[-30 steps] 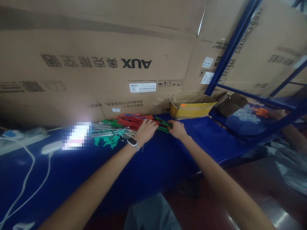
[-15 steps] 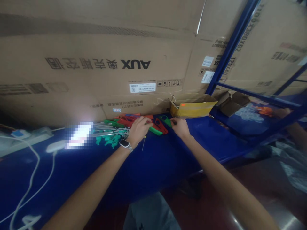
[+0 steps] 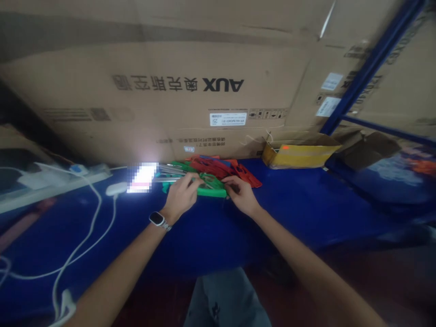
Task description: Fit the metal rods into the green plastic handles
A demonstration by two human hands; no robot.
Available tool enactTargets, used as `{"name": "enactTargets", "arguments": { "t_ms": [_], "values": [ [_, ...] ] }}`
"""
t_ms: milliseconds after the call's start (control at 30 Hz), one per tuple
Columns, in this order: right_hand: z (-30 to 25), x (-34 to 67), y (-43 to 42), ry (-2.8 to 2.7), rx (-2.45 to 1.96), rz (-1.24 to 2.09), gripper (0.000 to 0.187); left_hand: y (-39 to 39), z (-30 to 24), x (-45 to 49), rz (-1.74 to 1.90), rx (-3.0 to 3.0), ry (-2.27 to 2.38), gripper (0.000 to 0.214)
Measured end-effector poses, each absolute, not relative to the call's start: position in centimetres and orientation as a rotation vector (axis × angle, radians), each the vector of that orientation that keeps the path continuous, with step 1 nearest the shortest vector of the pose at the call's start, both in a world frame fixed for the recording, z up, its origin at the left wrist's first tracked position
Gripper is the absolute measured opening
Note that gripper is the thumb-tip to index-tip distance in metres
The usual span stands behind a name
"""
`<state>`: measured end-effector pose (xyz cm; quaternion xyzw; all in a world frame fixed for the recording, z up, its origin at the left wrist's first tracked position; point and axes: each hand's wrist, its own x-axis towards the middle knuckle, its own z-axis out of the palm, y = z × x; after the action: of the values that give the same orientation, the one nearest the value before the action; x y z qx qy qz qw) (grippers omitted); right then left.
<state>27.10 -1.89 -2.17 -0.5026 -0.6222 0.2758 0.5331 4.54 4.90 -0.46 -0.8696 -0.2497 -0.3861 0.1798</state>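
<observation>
A long bright-green plastic piece [image 3: 211, 192] spans the gap between my two hands, just above the blue tabletop. My left hand [image 3: 184, 194], with a watch on its wrist, is closed at the piece's left end. Fingers pinched, my right hand [image 3: 240, 194] is at its right end; small details at the fingertips are blurred. Another green part [image 3: 211, 180] with a rounded opening shows right behind it. Red plastic pieces [image 3: 243, 171] lie in a heap beyond my hands. Thin metal rods [image 3: 166, 170] and teal plastic pieces [image 3: 165, 186] are left of my left hand, partly hidden by it.
A yellow open-topped box [image 3: 299, 156] stands at the back right. Large cardboard [image 3: 163, 54] walls off the rear. To the left are a bright blurred-out screen [image 3: 143, 177], white cables [image 3: 97, 211] and a power strip [image 3: 51, 179]. A blue metal frame [image 3: 374, 63] rises at right.
My right hand has come leftward and nearer to my left hand, bringing a green part away from beside the yellow box. The camera view has swung left.
</observation>
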Motion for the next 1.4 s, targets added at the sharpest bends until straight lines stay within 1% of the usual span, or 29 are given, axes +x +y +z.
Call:
{"name": "enactTargets", "arguments": {
  "t_ms": [100, 200, 333, 433, 567, 633, 700, 800, 867, 933, 1033, 1133, 1167, 1267, 1300, 1400],
  "values": [
    [-2.1, 25.6, -1.4, -1.688, -1.256, 0.601, 0.017, 4.8, -0.7, 2.2, -1.089, -2.465, -0.821, 0.045],
    [-1.7, 24.2, -1.1, -1.878, -1.36, 0.496, 0.021, 5.2, -0.9, 0.8, -1.083, -2.474, -0.918, 0.051],
    [-1.4, 22.8, -0.4, -2.098, -1.411, 0.274, 0.02, 6.0, -1.0, 0.1, -1.052, -2.431, -0.941, 0.046],
    [-1.5, 22.6, 0.3, -2.107, -1.385, 0.229, 0.018, 6.3, -0.7, -0.1, -0.998, -2.477, -0.881, 0.041],
    [-1.5, 23.5, 1.0, -1.978, -1.244, 0.438, 0.023, 6.5, -0.2, -0.2, -0.975, -2.555, -0.84, 0.043],
    [-0.8, 24.0, 1.2, -1.839, -1.181, 0.619, 0.02, 6.5, 0.0, -0.3, -0.987, -2.587, -0.853, 0.046],
    [0.3, 24.0, 1.4, -1.664, -1.088, 0.87, 0.019, 6.3, 0.2, -0.2, -0.992, -2.618, -0.86, 0.048],
    [1.9, 23.2, 1.6, -1.486, -1.035, 1.229, 0.029, 6.1, 0.4, -0.1, -0.976, -2.661, -0.848, 0.049],
    [2.4, 22.5, 1.7, -1.464, -1.092, 1.353, 0.036, 5.9, 0.5, 0.0, -0.951, -2.692, -0.851, 0.049],
    [2.3, 21.9, 1.7, -1.458, -1.122, 1.408, 0.041, 5.8, 0.5, 0.0, -0.948, -2.706, -0.875, 0.049],
    [1.4, 21.5, 1.4, -1.396, -1.098, 1.391, 0.044, 5.6, 0.2, 0.3, -1.108, -2.642, -0.979, 0.052],
    [0.6, 21.4, 0.7, -1.34, -1.063, 1.324, 0.046, 5.5, -0.2, 0.8, -1.456, -2.479, -1.214, 0.05],
    [0.5, 21.4, 0.5, -1.329, -1.06, 1.308, 0.046, 5.5, -0.4, 1.0, -1.576, -2.44, -1.303, 0.046],
    [0.2, 20.8, 0.1, -1.286, -1.044, 1.282, 0.044, 5.1, -0.6, 1.8, -1.847, -2.504, -1.52, 0.022],
    [0.1, 20.5, 0.0, -1.273, -1.035, 1.287, 0.044, 4.9, -0.6, 2.0, -1.898, -2.579, -1.556, 0.02],
    [-0.3, 19.6, -0.1, -1.247, -1.031, 1.31, 0.041, 4.1, -0.4, 2.7, -2.002, -2.766, -1.615, 0.028]
  ]
}}
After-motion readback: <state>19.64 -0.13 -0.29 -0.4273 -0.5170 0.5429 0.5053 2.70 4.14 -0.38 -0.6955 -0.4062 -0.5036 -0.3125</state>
